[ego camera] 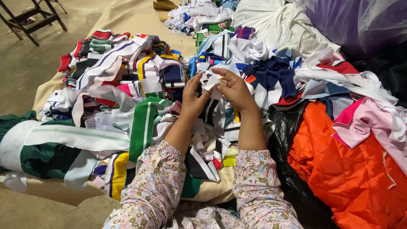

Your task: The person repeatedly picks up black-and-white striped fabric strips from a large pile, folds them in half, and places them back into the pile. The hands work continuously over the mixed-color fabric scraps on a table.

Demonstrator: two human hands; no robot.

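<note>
My left hand [193, 98] and my right hand [235, 90] are raised close together over a heap of striped fabric strips [140, 97]. Both pinch a small white fabric strip [213, 80] between thumbs and fingertips. Floral sleeves cover both forearms. Under the hands lie white, black, green and yellow strips, mixed and overlapping. A green strip with white stripes [143, 126] lies just left of my left wrist.
Orange fabric [339, 165] on a black plastic sheet [288, 169] lies to the right, with pink cloth [373, 123] beyond it. A white sack [271, 21] and a purple bag [360, 21] stand at the back. A tan sheet [131, 15] covers the floor; a dark stand [29, 19] is far left.
</note>
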